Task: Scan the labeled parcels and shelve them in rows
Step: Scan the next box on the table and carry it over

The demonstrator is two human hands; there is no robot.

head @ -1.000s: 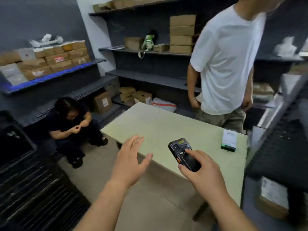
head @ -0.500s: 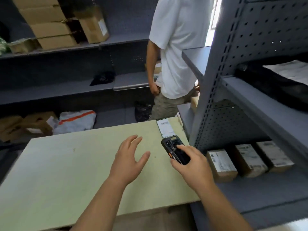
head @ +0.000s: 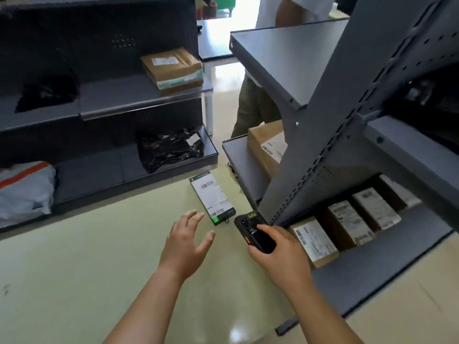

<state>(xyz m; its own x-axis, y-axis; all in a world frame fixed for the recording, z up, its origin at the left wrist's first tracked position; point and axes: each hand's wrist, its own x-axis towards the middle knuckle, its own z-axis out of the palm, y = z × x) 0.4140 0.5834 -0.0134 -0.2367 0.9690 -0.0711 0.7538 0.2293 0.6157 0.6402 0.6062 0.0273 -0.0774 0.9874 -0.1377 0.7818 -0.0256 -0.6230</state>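
Gripping black scanner point(head: 255, 233) in R hand point(head: 280, 254), fingers curled round it, thumb on top, front end aimed twd flat labeled parcel point(head: 211, 197). Hovering L hand point(head: 185, 247) over pale green table point(head: 74, 269), fingers spread, holding nothing, tips just short of pkg. Seen lying label-up at table's far edge, near grey rack point(head: 323, 145). Also seen: labeled boxes point(head: 345, 224) in a row on rack's bottom shelf.

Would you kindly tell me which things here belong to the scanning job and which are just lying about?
Job: scanner in the right hand; flat labelled parcel on the table; shelved row of boxes.
Lying about: black bag; grey pouch; brown box opposite.
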